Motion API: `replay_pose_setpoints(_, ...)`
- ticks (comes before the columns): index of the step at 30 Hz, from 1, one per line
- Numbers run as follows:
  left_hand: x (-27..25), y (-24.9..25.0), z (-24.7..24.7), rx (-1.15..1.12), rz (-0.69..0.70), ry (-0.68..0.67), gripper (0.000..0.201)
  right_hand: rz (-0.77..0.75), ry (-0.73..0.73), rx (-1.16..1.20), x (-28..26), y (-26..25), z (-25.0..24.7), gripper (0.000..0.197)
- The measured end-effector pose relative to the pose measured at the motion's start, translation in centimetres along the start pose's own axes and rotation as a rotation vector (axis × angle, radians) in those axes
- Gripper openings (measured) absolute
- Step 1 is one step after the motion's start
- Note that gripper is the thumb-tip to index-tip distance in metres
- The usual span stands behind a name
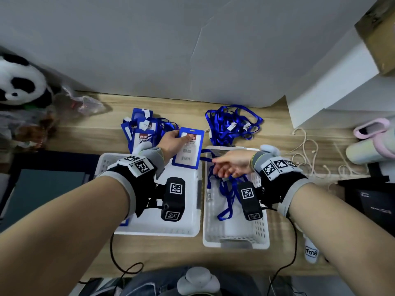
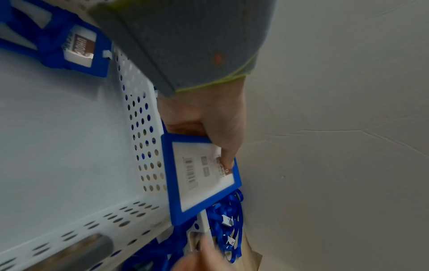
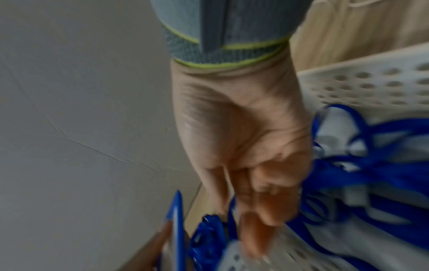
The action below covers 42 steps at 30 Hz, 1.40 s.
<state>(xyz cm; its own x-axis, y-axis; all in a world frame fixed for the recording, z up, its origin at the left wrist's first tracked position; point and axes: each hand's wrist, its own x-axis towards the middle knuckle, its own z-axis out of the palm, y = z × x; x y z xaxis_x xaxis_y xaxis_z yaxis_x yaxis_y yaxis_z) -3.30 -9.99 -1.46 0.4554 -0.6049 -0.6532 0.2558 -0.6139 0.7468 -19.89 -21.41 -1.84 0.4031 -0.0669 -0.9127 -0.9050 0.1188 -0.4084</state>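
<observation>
My left hand [image 1: 183, 138] pinches a blue badge holder [image 1: 188, 149] with a white card inside, thumb on its front, above the far edge of the left white basket [image 1: 188, 228]. The left wrist view shows the thumb [image 2: 226, 154] on the holder [image 2: 202, 176] beside the perforated basket wall [image 2: 139, 128]. My right hand [image 1: 220, 167] hovers open, palm up, over blue lanyards [image 1: 226, 195] in the right white basket [image 1: 235, 242]. The right wrist view is blurred: loose fingers [image 3: 255, 229] above the lanyards [image 3: 383, 174], the holder [image 3: 177, 229] edge-on nearby.
A pile of badge holders with lanyards [image 1: 143, 133] lies behind the left basket, and a heap of loose lanyards [image 1: 233, 122] behind the right one. A panda plush [image 1: 19, 84] sits far left. A white cable [image 1: 305, 150] and a white bottle [image 1: 311, 251] lie to the right.
</observation>
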Motion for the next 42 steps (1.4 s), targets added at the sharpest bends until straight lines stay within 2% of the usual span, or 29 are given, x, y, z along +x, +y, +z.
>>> replay_pose_setpoints(2,-0.7,-0.3,-0.4,0.021,0.010,-0.007,0.019,0.113,-0.004,-0.136,1.1,1.1,1.4,0.028)
replay_pose_setpoints(4,-1.1,-0.7,-0.9,0.044,0.014,-0.001,0.018,0.156,0.087,-0.244,2.2,2.2,2.7,0.022)
replay_pose_setpoints(8,-1.9,-1.5,-1.7,0.052,0.007,0.007,0.017,0.049,0.340,-0.197,3.9,3.8,5.0,0.019)
replay_pose_setpoints(11,-2.7,-2.2,-2.3,0.071,-0.002,0.008,0.020,0.047,0.343,-0.335,4.1,4.1,6.2,0.013)
replay_pose_setpoints(14,-3.3,-2.7,-2.8,0.088,-0.010,0.014,0.022,0.090,0.322,-0.460,3.8,4.2,6.5,0.017)
replay_pose_setpoints(16,-3.8,-3.0,-3.0,0.084,-0.016,0.005,0.021,0.084,0.332,-0.355,3.5,4.2,6.4,0.016)
replay_pose_setpoints(19,-4.4,-3.2,-3.3,0.093,-0.013,-0.028,0.020,0.035,0.306,0.001,2.0,3.8,6.0,0.022)
replay_pose_setpoints(23,-5.3,-3.0,-3.5,0.165,-0.007,-0.124,0.010,-0.165,0.381,0.415,-0.5,2.7,5.4,0.016)
replay_pose_setpoints(26,-6.1,-2.4,-3.8,0.212,0.027,-0.195,0.004,-0.343,0.377,0.613,-1.7,1.9,5.4,0.008)
replay_pose_setpoints(29,-6.7,-1.7,-4.1,0.242,0.029,-0.256,0.005,-0.462,0.422,0.615,-2.6,0.9,5.8,0.004)
replay_pose_setpoints(33,-7.4,-1.1,-4.7,0.292,0.031,-0.322,0.003,-0.531,0.469,0.551,-3.4,-1.2,7.3,0.008)
replay_pose_setpoints(39,-8.3,-1.2,-6.3,0.319,0.091,-0.312,0.008,-0.606,0.588,0.305,-3.7,-3.8,10.3,0.019)
replay_pose_setpoints(42,-8.4,-1.5,-7.0,0.339,0.091,-0.300,0.007,-0.619,0.595,0.286,-3.5,-4.5,11.2,0.021)
